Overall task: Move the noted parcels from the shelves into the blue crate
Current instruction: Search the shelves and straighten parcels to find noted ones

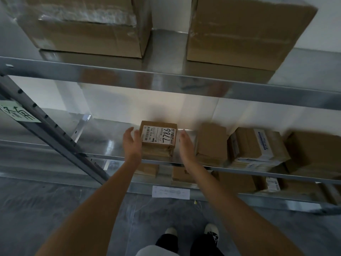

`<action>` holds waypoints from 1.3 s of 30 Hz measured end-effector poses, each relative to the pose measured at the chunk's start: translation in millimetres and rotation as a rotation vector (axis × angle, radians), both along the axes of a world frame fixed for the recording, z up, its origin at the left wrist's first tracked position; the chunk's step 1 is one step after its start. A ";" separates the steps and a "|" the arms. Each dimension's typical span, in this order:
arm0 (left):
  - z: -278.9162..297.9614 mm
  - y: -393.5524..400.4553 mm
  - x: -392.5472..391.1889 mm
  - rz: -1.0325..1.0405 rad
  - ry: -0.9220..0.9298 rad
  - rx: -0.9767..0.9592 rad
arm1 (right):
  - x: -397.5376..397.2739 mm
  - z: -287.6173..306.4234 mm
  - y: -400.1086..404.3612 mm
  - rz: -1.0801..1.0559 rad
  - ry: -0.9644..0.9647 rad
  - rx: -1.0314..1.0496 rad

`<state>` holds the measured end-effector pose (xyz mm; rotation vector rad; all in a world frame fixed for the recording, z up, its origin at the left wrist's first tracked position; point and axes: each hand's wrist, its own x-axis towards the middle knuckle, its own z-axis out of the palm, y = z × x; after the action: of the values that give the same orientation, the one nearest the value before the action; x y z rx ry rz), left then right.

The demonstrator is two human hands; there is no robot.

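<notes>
At the far left a green paper note (17, 112) with dark handwriting is stuck to the slanted grey upright (53, 130) of the metal rack. Your left hand (132, 143) reaches onto the middle shelf (103, 133), its fingers (129, 131) loosely spread and only gently bent, lying against the left side of the small parcel (158, 140); you do not have a firm hold on it, the hand is released rather than clenched. That parcel is a small brown cardboard box standing near the front edge of the middle shelf, between your two hands. Its top carries a white shipping label with barcodes and small print, and "7786" is written on it in large black marker, turned sideways to you. The front face looks creased and layered, though blur softens it. Your right hand (186, 146) is just beside the parcel's right side, palm turned toward it, fingers straight and relaxed, with a narrow gap that suggests no contact, though the blur leaves that uncertain. Further right on the same shelf stand a plain brown box (212, 143), then a box with a blue-printed white label (256, 146), then a larger brown carton (313, 154). On the top shelf sit two big cartons (88, 28), and more small parcels (182, 173) show on the shelf below. A white slip (170, 191) is fixed to the lower shelf's front rail, and near you your shoes (211, 230) stand on the grey floor.
</notes>
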<state>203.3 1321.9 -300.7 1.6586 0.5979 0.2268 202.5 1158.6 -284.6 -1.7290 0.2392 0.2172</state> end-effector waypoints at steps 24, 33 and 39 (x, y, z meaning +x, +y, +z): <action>13.4 -165.1 19.2 -0.381 0.165 -0.405 | -14.2 -7.1 -158.3 -0.557 0.191 0.262; 24.7 -169.9 21.5 -0.379 0.101 -0.528 | -11.0 -3.5 -162.2 -0.479 0.209 0.378; 15.2 -164.4 20.9 -0.377 0.153 -0.538 | -11.1 -8.1 -161.0 -0.448 0.214 0.404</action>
<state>224.2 1157.5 -285.5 1.2356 0.4005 -0.3159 191.5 997.6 -292.7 -1.2152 0.6834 0.1091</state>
